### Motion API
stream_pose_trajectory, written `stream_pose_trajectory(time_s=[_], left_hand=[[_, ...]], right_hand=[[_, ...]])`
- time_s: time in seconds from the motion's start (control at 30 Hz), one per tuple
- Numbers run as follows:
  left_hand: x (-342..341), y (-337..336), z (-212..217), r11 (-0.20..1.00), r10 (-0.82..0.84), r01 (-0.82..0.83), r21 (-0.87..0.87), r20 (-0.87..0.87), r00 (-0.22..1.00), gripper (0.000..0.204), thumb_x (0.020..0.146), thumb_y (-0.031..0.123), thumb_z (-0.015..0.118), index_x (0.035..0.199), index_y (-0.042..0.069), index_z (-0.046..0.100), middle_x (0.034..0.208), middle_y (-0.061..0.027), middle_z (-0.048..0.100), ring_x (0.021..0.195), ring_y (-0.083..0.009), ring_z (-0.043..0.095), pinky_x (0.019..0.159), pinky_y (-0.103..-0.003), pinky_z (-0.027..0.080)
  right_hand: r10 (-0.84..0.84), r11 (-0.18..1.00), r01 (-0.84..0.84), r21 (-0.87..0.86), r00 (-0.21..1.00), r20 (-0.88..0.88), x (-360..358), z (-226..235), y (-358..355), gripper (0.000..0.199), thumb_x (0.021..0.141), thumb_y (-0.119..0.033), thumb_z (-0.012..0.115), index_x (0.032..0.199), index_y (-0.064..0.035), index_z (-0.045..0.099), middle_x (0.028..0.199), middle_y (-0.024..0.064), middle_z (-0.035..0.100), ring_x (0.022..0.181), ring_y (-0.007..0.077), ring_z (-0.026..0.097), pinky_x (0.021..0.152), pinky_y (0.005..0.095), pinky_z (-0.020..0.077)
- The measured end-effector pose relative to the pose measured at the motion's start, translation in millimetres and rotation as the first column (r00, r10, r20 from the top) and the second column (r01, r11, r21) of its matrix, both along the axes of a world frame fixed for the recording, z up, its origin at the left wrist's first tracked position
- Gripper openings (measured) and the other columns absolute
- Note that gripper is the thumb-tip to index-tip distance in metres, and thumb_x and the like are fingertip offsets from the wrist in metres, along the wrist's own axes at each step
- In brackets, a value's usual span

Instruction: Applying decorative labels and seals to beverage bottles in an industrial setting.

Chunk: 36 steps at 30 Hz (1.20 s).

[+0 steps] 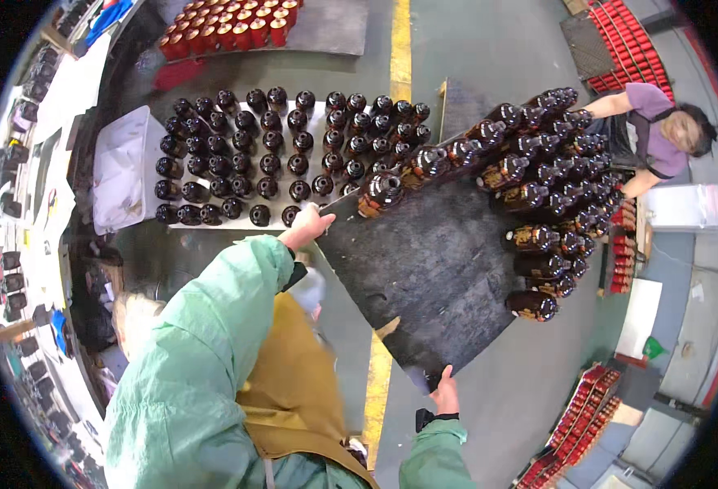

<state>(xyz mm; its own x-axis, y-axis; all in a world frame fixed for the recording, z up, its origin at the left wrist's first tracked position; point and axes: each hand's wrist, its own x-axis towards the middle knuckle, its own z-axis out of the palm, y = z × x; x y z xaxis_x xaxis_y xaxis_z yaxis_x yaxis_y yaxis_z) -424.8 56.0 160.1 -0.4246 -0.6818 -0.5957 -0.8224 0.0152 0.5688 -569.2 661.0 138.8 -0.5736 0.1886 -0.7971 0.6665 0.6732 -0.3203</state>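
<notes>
A black board (424, 269) spans the middle of the view, tilted across it. My left hand (307, 227) grips its near left corner, and my right hand (445, 392) holds the near right corner, thumb on top. Dark brown glossy bottle-shaped pieces (531, 238) crowd the board's far half, with a few along its left edge, one (381, 194) close to my left hand. The near part of the board's surface is bare, scuffed and dusty. At the far end a person (656, 134) in a purple top stands with both arms reaching to the board.
Left of the board, a pale table (249, 218) carries rows of similar dark pieces, beside a white bin (122, 167). Red cans (232, 24) stand at the far left, and red racks (575, 424) at the right. A yellow line (377, 383) crosses the floor beneath the board.
</notes>
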Motion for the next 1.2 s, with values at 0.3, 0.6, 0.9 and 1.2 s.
stream_pose_trajectory(time_s=[0.3,0.6,0.9,1.2], left_hand=[[61,-60,26,0.999,0.015,-0.021,-0.042,-0.131,0.991,0.053,0.084,0.045,0.071,0.107,-0.001,0.061,0.096,-0.0184,0.069,0.094,-0.0343,0.068,0.083,-0.043,0.052],[63,-137,77,0.996,0.076,-0.076,0.052,-0.001,0.997,0.052,0.074,0.049,0.079,0.098,0.005,0.067,0.099,-0.0164,0.071,0.097,-0.0308,0.068,0.082,-0.039,0.052],[77,-187,81,0.988,0.154,-0.152,0.027,-0.083,0.985,0.066,0.068,0.045,0.085,0.107,-0.003,0.066,0.103,-0.0179,0.069,0.097,-0.0273,0.068,0.084,-0.036,0.052],[109,-231,81,0.934,0.31,-0.271,0.233,-0.151,0.939,0.049,0.067,0.043,0.089,0.084,0.003,0.068,0.083,-0.0028,0.065,0.074,-0.0137,0.06,0.061,-0.032,0.047]], right_hand=[[0.149,0.97,-0.16,0.185,0.986,0.071,68,9,-66,0.088,0.093,-0.072,0.037,0.118,0.0099,0.056,0.098,0.0164,0.063,0.078,0.0319,0.063,0.054,0.0445,0.0523],[-0.234,0.954,0.265,-0.137,0.95,0.209,123,27,-130,0.077,0.093,-0.068,0.044,0.132,-0.0019,0.052,0.123,0.0115,0.06,0.101,0.0295,0.061,0.07,0.0486,0.0545],[-0.412,0.802,0.503,-0.324,0.857,0.31,167,82,-187,0.068,0.097,-0.057,0.041,0.135,-0.0019,0.049,0.133,0.013,0.057,0.117,0.033,0.058,0.097,0.0512,0.0519],[-0.362,0.907,0.399,-0.136,0.903,0.232,228,134,-257,0.069,0.096,-0.058,0.044,0.135,-0.0012,0.047,0.131,0.0135,0.058,0.114,0.0295,0.06,0.093,0.0476,0.0545]])
